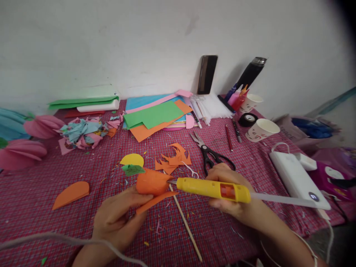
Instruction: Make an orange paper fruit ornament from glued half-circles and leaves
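My left hand pinches an orange folded-paper piece with a green paper leaf at its upper left. One orange flap of it stands apart below. In my right hand is a yellow hot glue gun, with a clear glue stick sticking out of its back. The gun's nozzle touches, or nearly touches, the right end of the orange paper. Beneath the hands a thin wooden stick lies on the cloth. A yellow paper circle and orange scraps lie just beyond.
Black-handled scissors lie open past my right hand. Coloured paper sheets, crumpled scraps and pink paper balls lie around. Paper cups and a white power bank are rightward. A cable crosses the left foreground.
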A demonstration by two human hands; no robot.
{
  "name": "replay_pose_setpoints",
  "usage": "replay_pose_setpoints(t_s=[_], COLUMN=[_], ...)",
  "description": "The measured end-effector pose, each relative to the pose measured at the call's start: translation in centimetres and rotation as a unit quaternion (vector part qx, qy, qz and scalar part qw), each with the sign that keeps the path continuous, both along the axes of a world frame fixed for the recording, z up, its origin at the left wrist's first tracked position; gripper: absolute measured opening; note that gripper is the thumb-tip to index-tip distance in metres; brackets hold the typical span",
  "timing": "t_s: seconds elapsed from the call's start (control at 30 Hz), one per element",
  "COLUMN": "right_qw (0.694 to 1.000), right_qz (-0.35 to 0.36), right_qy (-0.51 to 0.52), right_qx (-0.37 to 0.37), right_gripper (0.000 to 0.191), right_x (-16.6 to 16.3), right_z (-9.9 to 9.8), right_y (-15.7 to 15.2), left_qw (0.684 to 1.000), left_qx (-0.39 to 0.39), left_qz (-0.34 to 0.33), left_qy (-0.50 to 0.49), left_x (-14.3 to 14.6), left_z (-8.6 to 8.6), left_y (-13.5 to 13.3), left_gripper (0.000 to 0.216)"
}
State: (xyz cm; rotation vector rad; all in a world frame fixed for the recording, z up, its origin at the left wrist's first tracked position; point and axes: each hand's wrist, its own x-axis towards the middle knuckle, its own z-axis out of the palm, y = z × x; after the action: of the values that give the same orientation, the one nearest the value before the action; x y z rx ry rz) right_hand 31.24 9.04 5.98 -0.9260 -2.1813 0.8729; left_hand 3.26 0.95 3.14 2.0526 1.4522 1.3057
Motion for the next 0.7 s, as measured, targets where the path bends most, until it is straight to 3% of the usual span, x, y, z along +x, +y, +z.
replay_pose_setpoints(t_s=[0.13, 0.27, 0.4, 0.57, 0.7], right_qw=[1.0, 0.993, 0.977, 0.948, 0.936], right_qz=[-0.019, -0.108, -0.189, -0.116, -0.097], right_qy=[-0.004, 0.015, -0.054, -0.261, -0.321], right_qx=[0.022, 0.038, 0.079, 0.14, 0.112], right_gripper=[0.05, 0.034, 0.053, 0.058, 0.064], right_x=[0.2, 1.2, 3.9, 8.6, 11.0], right_z=[0.0, 0.4, 0.6, -1.1, -3.1], right_y=[0.0, 0.1, 2.0, 6.6, 9.1], left_qw=[1.0, 0.996, 0.991, 0.989, 0.989], left_qx=[0.009, -0.058, -0.103, -0.132, -0.126], left_qz=[0.028, 0.069, 0.082, 0.025, 0.004], left_qy=[-0.001, 0.002, -0.035, -0.062, -0.072], left_x=[0.0, 0.4, 0.5, 1.0, 1.6], left_z=[0.0, 0.6, 0.3, 0.1, 0.7], left_y=[-0.2, -0.1, 0.4, 0.9, 1.0], left_gripper=[0.024, 0.013, 0.009, 0.009, 0.012])
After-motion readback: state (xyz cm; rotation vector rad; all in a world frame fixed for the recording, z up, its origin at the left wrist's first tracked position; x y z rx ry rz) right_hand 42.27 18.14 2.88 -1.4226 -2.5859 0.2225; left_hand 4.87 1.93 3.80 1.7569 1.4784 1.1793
